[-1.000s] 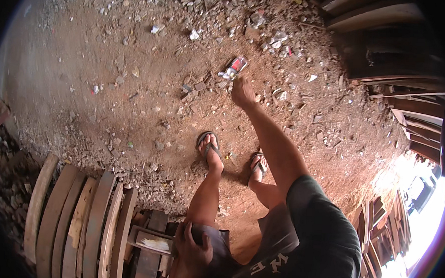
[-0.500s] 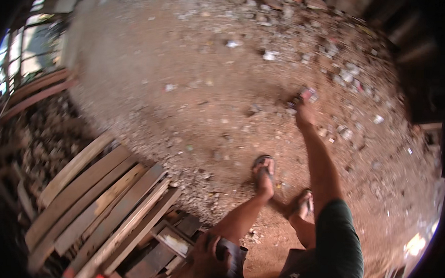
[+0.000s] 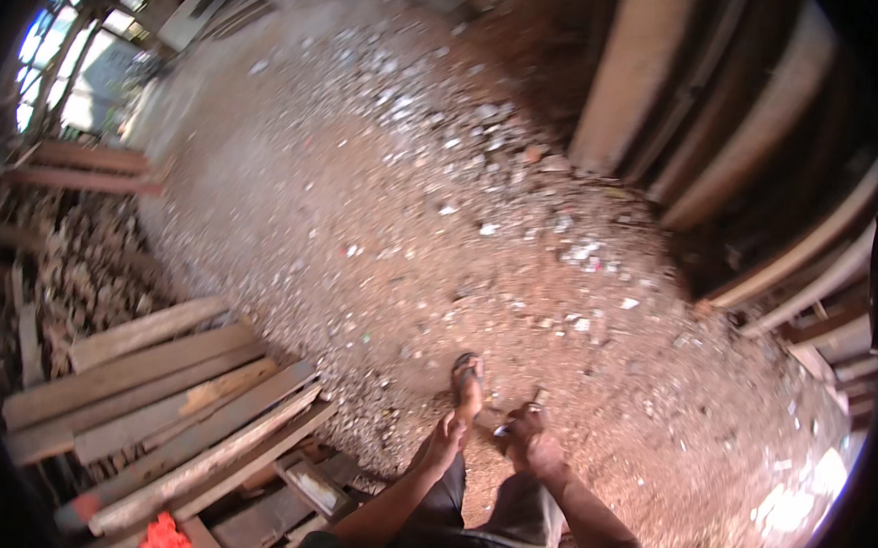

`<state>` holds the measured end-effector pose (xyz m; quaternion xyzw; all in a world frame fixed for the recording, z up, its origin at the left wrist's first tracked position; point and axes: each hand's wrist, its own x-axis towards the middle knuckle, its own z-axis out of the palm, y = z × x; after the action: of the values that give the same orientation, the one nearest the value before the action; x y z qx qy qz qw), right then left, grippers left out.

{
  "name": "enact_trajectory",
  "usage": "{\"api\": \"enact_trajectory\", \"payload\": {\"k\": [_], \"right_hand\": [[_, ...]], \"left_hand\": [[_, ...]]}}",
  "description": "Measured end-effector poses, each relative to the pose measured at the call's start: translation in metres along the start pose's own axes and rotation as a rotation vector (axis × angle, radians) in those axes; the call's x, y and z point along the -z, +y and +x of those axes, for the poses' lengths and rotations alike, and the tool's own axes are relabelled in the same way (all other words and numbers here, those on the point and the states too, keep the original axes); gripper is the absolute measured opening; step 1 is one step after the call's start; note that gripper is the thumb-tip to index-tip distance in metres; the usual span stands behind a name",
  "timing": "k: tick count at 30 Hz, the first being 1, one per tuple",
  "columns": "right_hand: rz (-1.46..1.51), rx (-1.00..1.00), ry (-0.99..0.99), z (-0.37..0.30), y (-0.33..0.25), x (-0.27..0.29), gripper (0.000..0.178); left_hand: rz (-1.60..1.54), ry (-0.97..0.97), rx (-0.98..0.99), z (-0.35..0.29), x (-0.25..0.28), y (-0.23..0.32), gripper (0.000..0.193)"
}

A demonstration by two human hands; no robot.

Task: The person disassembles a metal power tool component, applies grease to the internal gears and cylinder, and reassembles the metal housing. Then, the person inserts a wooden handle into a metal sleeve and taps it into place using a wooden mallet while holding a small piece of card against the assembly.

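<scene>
My left hand (image 3: 443, 439) hangs in front of my left leg, just behind a foot in a dark flip-flop (image 3: 467, 361). Its fingers are too smeared to tell how they are set. A little to the right, my right hand (image 3: 534, 443) is curled, with a small light glint and a short narrow piece showing at its fingers. What that is cannot be made out. Both hands are above the dirt ground, over my dark trousers (image 3: 522, 508).
Stacked wooden planks (image 3: 150, 384) lie at the left, with a red-orange item (image 3: 165, 536) beside them. Large timber boards (image 3: 632, 82) lean at the upper right. Pale scraps and rubble (image 3: 484, 129) litter the brown ground (image 3: 364, 202). A reddish beam (image 3: 86, 168) lies at the left.
My right arm, stretched far forward before, has drawn back near my body. My left hand has moved forward from my thigh. The view has shifted, bringing the leaning boards in at the right.
</scene>
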<state>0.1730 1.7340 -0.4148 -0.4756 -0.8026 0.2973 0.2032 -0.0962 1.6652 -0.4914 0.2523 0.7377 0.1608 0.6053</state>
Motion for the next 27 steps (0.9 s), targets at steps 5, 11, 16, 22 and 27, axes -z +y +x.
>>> {"api": "enact_trajectory", "payload": {"k": [5,11,16,22,27], "right_hand": [[0.174,-0.079,-0.144,-0.07,-0.1,0.13,0.034],[0.246,-0.146,0.252,-0.119,-0.193,0.206,0.022],[0.115,-0.276,0.489,-0.157,-0.249,0.207,0.016],[-0.036,-0.567,0.705,-0.193,-0.329,0.175,0.021],[-0.073,-0.847,0.824,-0.23,-0.408,0.136,0.018]], "left_hand": [[-0.196,-0.509,0.019,-0.102,-0.067,0.155,0.077],[-0.262,-0.79,0.204,-0.217,-0.102,0.249,0.044],[-0.186,-1.029,0.321,-0.208,-0.124,0.222,0.033],[-0.037,-0.94,0.438,-0.208,-0.143,0.18,0.028],[0.277,-0.964,0.382,-0.253,-0.159,0.133,0.027]]}}
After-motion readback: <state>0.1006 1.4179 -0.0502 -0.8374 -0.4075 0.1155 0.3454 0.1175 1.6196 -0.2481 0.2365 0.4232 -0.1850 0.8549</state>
